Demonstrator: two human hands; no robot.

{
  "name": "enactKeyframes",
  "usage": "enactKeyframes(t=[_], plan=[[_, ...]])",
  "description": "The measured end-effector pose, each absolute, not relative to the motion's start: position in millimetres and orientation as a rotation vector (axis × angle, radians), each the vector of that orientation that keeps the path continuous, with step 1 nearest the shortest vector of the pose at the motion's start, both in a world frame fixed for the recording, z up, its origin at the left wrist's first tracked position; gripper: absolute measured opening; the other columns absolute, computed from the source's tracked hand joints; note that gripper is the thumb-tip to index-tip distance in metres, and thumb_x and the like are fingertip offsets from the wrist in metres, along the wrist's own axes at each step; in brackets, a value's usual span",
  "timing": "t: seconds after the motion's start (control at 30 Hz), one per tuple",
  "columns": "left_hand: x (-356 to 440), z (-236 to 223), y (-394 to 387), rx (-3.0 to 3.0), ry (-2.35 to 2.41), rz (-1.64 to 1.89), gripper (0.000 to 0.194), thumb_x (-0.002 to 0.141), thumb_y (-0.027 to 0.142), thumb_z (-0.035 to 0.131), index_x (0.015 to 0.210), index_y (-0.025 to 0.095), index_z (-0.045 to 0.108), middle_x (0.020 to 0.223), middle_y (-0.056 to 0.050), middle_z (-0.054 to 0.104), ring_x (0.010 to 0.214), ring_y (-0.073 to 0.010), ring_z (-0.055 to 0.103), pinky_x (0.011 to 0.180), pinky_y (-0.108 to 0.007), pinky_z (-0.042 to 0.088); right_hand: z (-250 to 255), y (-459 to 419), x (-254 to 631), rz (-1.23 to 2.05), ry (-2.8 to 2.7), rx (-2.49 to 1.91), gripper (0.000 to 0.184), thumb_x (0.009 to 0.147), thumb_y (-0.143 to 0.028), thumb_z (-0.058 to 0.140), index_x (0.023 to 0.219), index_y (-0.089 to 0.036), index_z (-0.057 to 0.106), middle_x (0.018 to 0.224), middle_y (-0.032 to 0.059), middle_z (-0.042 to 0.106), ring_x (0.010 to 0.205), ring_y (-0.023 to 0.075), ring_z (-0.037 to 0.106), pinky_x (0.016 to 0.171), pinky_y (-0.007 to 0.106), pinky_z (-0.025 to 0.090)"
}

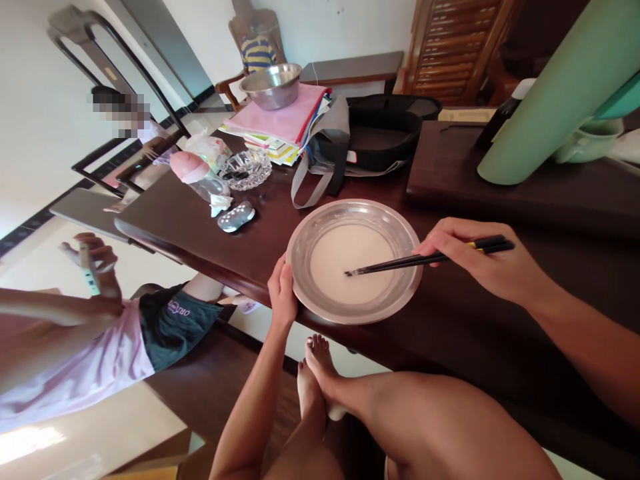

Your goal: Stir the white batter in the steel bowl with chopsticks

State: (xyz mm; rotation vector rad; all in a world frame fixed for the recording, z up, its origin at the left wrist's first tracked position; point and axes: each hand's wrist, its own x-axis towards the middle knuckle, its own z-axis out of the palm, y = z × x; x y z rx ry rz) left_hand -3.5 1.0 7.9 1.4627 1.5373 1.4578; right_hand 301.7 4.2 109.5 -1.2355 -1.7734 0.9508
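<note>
A wide metal bowl (300,293) rests near the edge of the dark wooden table. Inside it lies a pale, milky batter-like liquid (350,250). My left hand (283,288) grips the bowl's left rim, with the fingers partly hidden behind it. Over the right rim, my right hand (475,257) is closed round a pair of black chopsticks (395,265). Their tips touch the liquid near the middle of the bowl and look wet with it.
On the table (200,233) are a game controller (236,217), a glass ashtray (247,169), a pink-lidded bottle (193,171), stacked books (280,143) under another metal bowl (273,87), and a black bag (380,137). A green cylinder (545,100) leans at right. A seated person (175,327) is at left; others are behind.
</note>
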Motion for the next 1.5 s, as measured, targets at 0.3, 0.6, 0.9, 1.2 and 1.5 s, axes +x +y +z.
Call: enactKeyframes(t=[0.3, 0.6, 0.9, 1.2, 1.5], plan=[[-5.0, 5.9, 0.8, 1.45, 1.502, 1.466, 0.046, 0.092, 0.049, 0.043, 0.119, 0.017, 0.065, 0.119, -0.008, 0.067, 0.112, -0.0231, 0.058, 0.099, -0.032, 0.042, 110.1, 2.8, 301.8, 0.91, -1.755, -1.245, 0.027, 0.086, -0.046, 0.052, 0.067, -0.033, 0.066, 0.069, 0.0005, 0.065, 0.06, 0.0175, 0.055, 0.058, 0.039, 0.043], [-2.7, 8.9, -0.6, 1.428, 1.506, 1.457, 0.045, 0.092, 0.048, 0.043, 0.116, 0.018, 0.066, 0.118, -0.007, 0.067, 0.111, -0.0231, 0.059, 0.098, -0.032, 0.043, 108.6, 3.3, 304.2, 0.871, -1.715, -1.242, 0.025, 0.083, -0.049, 0.054, 0.067, -0.035, 0.067, 0.069, 0.0014, 0.065, 0.063, 0.0205, 0.057, 0.055, 0.04, 0.045], [-3.2, 8.3, -0.3, 1.421, 1.523, 1.454, 0.048, 0.091, 0.05, 0.044, 0.118, 0.017, 0.065, 0.119, -0.009, 0.066, 0.113, -0.0239, 0.058, 0.099, -0.033, 0.043, 109.0, 3.3, 304.6, 0.854, -1.75, -1.248, 0.024, 0.085, -0.047, 0.053, 0.07, -0.035, 0.066, 0.073, 0.0011, 0.065, 0.068, 0.0209, 0.058, 0.061, 0.042, 0.046], [-3.3, 8.9, -0.9, 1.425, 1.523, 1.455, 0.047, 0.092, 0.049, 0.043, 0.118, 0.017, 0.065, 0.119, -0.008, 0.066, 0.113, -0.024, 0.058, 0.099, -0.034, 0.043, 112.2, 1.4, 303.3, 0.842, -1.786, -1.25, 0.021, 0.085, -0.046, 0.054, 0.071, -0.035, 0.065, 0.076, 0.0, 0.066, 0.072, 0.0216, 0.059, 0.066, 0.042, 0.046], [-2.5, 9.5, -0.7, 1.428, 1.51, 1.456, 0.046, 0.092, 0.049, 0.043, 0.117, 0.017, 0.065, 0.119, -0.008, 0.066, 0.112, -0.0232, 0.058, 0.1, -0.033, 0.042, 109.2, 2.0, 301.6, 0.882, -1.812, -1.23, 0.021, 0.085, -0.044, 0.055, 0.074, -0.03, 0.065, 0.082, 0.0025, 0.068, 0.08, 0.0247, 0.062, 0.071, 0.042, 0.047]])
